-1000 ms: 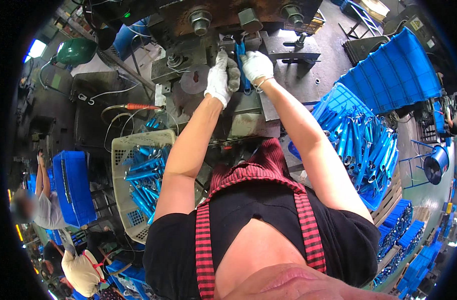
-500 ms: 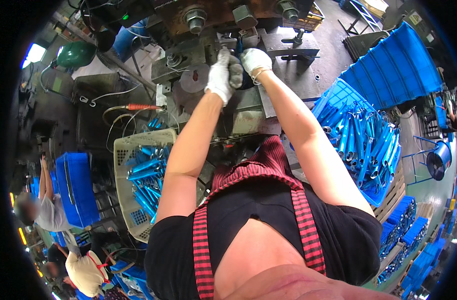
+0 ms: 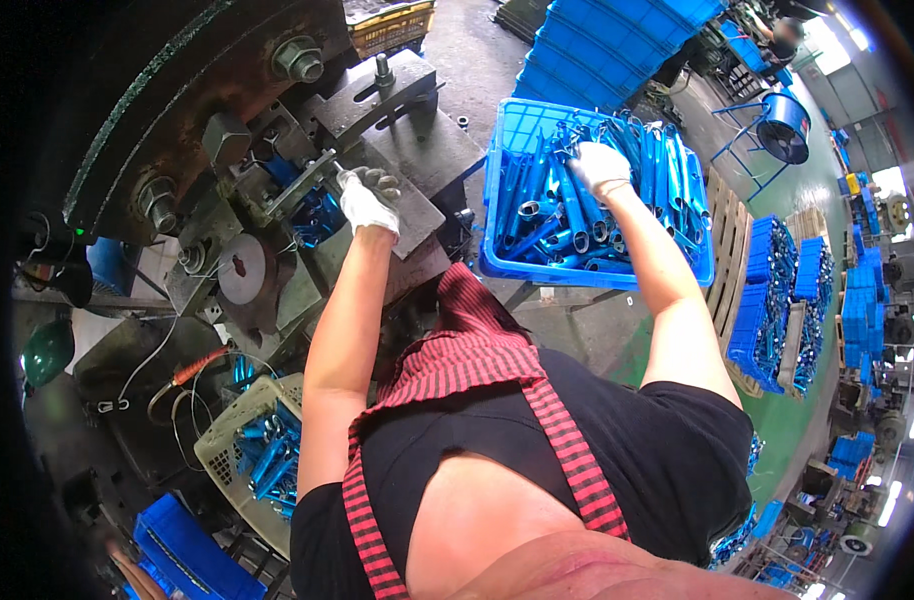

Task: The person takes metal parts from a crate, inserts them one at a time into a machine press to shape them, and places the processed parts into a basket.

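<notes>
My left hand (image 3: 370,200), in a white glove, is closed round the near end of a grey metal bar (image 3: 302,187) at the press. Just below the bar, several blue metal pieces (image 3: 319,218) lie on the press bed. My right hand (image 3: 599,168), also gloved, reaches over to the blue crate (image 3: 607,275) on my right. It rests on the heap of blue metal tubes (image 3: 572,205) there; its fingertips are partly hidden among them, so their grip does not show.
The dark press with large bolts (image 3: 299,60) fills the upper left. A cream basket of blue parts (image 3: 217,455) stands beside my left arm. Stacked blue crates (image 3: 597,50) rise behind the tube crate. A wooden pallet (image 3: 719,270) and a blue fan (image 3: 783,128) are at the right.
My view has swung to the right. My right hand has left the press and moved onto the tubes in the blue crate. My left hand stays by the press, now on the bar.
</notes>
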Available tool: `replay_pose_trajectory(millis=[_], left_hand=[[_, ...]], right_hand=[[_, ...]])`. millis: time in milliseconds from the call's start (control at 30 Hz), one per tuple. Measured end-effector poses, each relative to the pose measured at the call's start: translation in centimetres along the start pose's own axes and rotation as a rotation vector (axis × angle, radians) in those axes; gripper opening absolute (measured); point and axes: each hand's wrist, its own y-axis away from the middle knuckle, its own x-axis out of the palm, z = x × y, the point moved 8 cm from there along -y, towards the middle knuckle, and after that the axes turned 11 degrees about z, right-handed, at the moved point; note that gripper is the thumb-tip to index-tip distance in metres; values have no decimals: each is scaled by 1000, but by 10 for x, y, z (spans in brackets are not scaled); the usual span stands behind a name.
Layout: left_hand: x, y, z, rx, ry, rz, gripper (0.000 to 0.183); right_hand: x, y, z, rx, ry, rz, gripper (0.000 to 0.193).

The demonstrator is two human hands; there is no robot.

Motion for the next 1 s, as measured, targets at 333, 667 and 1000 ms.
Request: replay_pose_trajectory(millis=[333,667,1000], left_hand=[[4,12,-4,14,-127,-58,31],[14,27,-19,-97,-135,-124,39],[-110,27,-113,656,-1474,-971,46]], right_hand=[[11,13,-21,215,62,180,31],[-55,30,112,-277,-235,-106,32],[-35,34,286,-811,-673,-139,24]])
